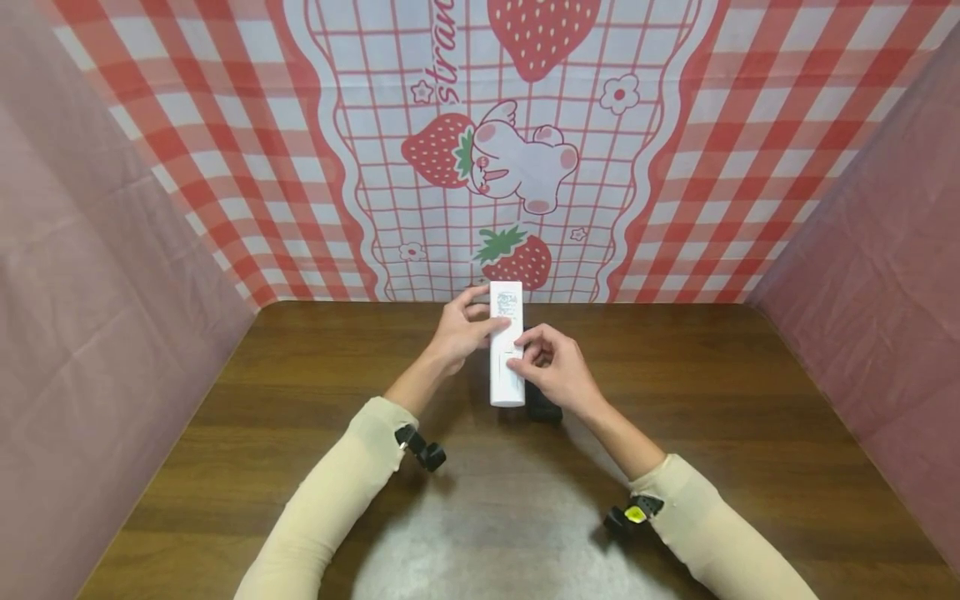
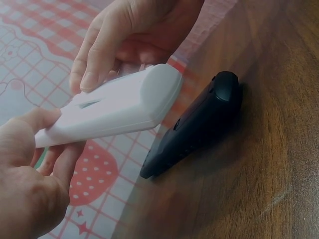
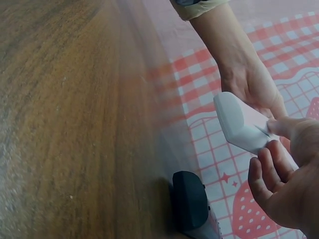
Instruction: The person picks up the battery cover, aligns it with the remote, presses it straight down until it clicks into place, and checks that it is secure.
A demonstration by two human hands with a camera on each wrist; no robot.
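Observation:
A white remote control (image 1: 507, 383) is held up over the table, its back with printed text facing the head camera. My left hand (image 1: 459, 335) grips its upper part, thumb across the back and fingers behind. My right hand (image 1: 558, 367) has thumb and forefinger at the battery cover (image 1: 510, 375) on the lower half, near its edge. A narrow dark gap shows beside the cover in the left wrist view, where the white remote control (image 2: 124, 107) tilts over the table. Close beneath it lies a black remote control (image 2: 199, 119), partly hidden by the white one and my right hand in the head view.
The brown wooden table (image 1: 322, 367) spreads out under both arms. Behind it hangs a red-and-white checked cloth (image 1: 247, 125) printed with strawberries. Pink cloth walls (image 1: 97, 250) close off the left and right sides. A wrist camera (image 1: 422, 447) is strapped to each sleeve.

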